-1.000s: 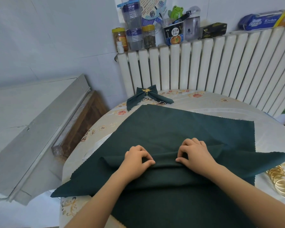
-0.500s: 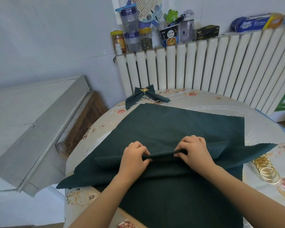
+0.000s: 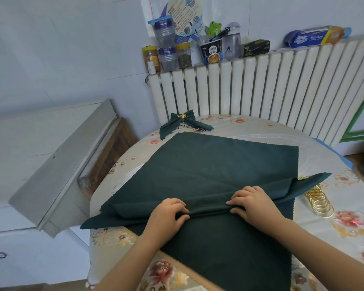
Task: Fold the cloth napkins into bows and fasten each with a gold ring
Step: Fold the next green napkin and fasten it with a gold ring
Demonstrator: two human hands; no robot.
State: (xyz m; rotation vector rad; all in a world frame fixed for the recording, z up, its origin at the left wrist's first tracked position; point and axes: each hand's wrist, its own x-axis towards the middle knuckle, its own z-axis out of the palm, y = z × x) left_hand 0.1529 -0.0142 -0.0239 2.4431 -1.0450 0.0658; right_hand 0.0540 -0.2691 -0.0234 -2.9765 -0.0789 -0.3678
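Fingers of left hand (image 3: pixel 166 215) and right hand (image 3: pixel 253 203) curled, pinching the rolled fold of the dark green cloth napkin (image 3: pixel 208 171), spread mid-table. Soft, limp; best gripped along the fold. Gold rings (image 3: pixel 320 203) piled right; finished green bow (image 3: pixel 184 122) far.

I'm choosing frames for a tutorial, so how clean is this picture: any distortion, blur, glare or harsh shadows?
Head view: wide-angle bending curves the radiator slats outward; light is soft and even, with faint shadows under both hands; the dark green napkin shows no glare; the gold rings glint slightly; focus holds throughout.
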